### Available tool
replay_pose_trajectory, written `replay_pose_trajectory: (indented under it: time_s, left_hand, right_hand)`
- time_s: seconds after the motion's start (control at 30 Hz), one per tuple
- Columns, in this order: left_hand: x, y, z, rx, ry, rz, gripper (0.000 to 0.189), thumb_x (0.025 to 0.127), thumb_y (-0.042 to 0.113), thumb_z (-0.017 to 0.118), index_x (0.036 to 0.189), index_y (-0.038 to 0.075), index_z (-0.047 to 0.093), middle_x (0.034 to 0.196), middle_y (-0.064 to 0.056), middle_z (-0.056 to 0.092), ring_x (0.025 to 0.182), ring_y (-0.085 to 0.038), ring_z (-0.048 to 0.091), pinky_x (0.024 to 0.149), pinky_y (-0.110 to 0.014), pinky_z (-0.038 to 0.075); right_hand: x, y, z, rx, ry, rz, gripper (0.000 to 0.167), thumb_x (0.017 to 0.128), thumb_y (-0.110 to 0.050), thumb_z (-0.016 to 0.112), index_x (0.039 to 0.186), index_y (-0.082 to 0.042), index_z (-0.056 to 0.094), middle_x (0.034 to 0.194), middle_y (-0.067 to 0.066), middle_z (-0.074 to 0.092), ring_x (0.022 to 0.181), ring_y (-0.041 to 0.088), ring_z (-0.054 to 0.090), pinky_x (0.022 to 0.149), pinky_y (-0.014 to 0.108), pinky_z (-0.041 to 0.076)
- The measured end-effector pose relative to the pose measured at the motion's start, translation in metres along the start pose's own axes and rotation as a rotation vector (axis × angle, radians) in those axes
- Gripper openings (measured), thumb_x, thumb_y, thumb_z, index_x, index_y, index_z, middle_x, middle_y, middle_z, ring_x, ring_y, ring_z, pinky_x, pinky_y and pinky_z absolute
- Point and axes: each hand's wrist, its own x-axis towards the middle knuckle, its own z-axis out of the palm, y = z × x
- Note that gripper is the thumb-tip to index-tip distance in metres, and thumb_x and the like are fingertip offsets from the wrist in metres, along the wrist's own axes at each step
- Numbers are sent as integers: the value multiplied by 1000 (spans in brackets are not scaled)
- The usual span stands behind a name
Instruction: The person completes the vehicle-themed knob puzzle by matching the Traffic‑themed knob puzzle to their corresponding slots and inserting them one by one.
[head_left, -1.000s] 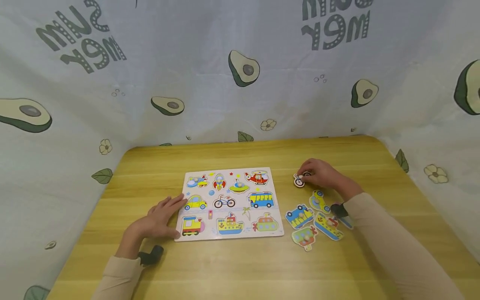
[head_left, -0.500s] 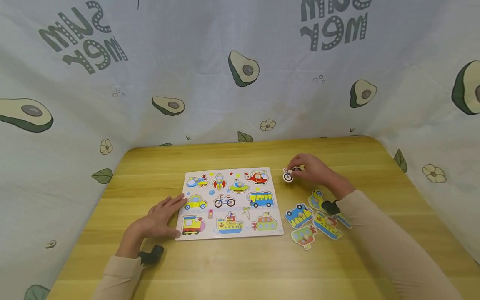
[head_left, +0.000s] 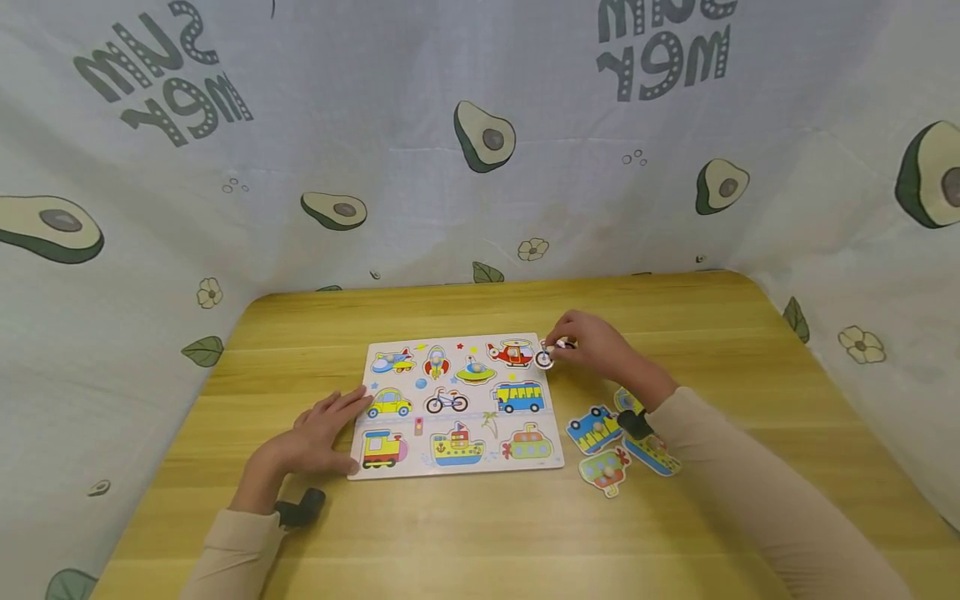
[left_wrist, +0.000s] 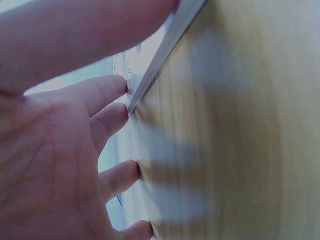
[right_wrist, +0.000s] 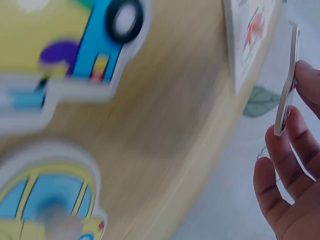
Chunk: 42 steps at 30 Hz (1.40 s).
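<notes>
My left hand (head_left: 318,437) lies spread at the left edge of a white wooden puzzle board (head_left: 416,454) printed with vehicles. In the left wrist view, its straight fingertips touch the tabletop beside the board's edge (left_wrist: 160,62). Between thumb and fingers, my right hand (head_left: 596,346) pinches a bicycle puzzle piece (head_left: 543,357), which overlaps the board's upper right corner near the helicopter (head_left: 512,354). Seen by the right wrist camera, the piece (right_wrist: 287,92) is edge-on, held up off the table. The plane, rocket and flying saucer on the board bear knobs.
Right of the board lie a bus piece (head_left: 592,430), a submarine piece (head_left: 604,471), a boat piece (head_left: 656,458) and a yellow car piece (head_left: 626,401), partly under the right wrist's camera (head_left: 636,425). An avocado-print cloth (head_left: 420,167) hangs behind the wooden table (head_left: 450,533).
My right hand has carried the bicycle piece leftward from the right side of the table to the board's upper right corner. The left hand has stayed in place.
</notes>
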Motion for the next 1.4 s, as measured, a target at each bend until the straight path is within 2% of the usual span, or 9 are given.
replay_pose_trajectory:
  time_s: [0.2, 0.4, 0.63, 0.8, 1.17, 1.4]
  left_hand:
    - [0, 1, 0, 1, -6, 1, 96, 74, 28, 82, 155, 16, 33, 166, -11, 22, 148, -53, 15, 111, -78, 15]
    - [1, 0, 0, 15, -6, -4, 96, 73, 29, 83, 155, 17, 33, 166, -12, 22, 148, -53, 16, 111, -78, 16]
    - [2, -1, 0, 16, -5, -3, 96, 73, 28, 82, 155, 17, 33, 166, -12, 22, 148, -53, 16, 110, -78, 16]
    - [2, -1, 0, 17, -1, 0, 96, 73, 27, 82, 155, 16, 33, 166, -12, 23, 148, -53, 17, 110, -78, 16]
    - [1, -3, 0, 13, 7, 7, 96, 73, 28, 82, 155, 15, 34, 165, -13, 23, 148, -53, 17, 110, -79, 16]
    - [0, -3, -1, 17, 4, 4, 97, 73, 30, 81, 156, 17, 32, 166, -10, 23, 149, -51, 15, 111, -78, 14]
  right_hand:
    - [3, -21, 8, 28, -56, 9, 17, 88, -24, 75, 102, -14, 78, 105, 6, 64, 92, 20, 57, 82, 33, 54]
    - [7, -34, 23, 72, -49, -17, 16, 88, -25, 75, 100, -15, 78, 102, 3, 63, 88, 19, 56, 79, 29, 51]
    - [14, -55, 43, 61, -40, -113, 16, 89, -25, 74, 100, -14, 78, 98, 1, 62, 81, 14, 53, 73, 26, 46]
    - [21, -71, 52, 54, -71, -166, 11, 89, -22, 73, 97, -14, 78, 92, 0, 61, 77, 11, 52, 71, 25, 46]
    - [28, -108, 81, 18, -147, -181, 6, 88, -24, 73, 90, -19, 76, 84, -5, 59, 74, 9, 50, 65, 23, 41]
    - [33, -118, 89, 20, -160, -127, 7, 91, -24, 72, 92, -18, 76, 81, -6, 59, 74, 9, 49, 69, 23, 41]
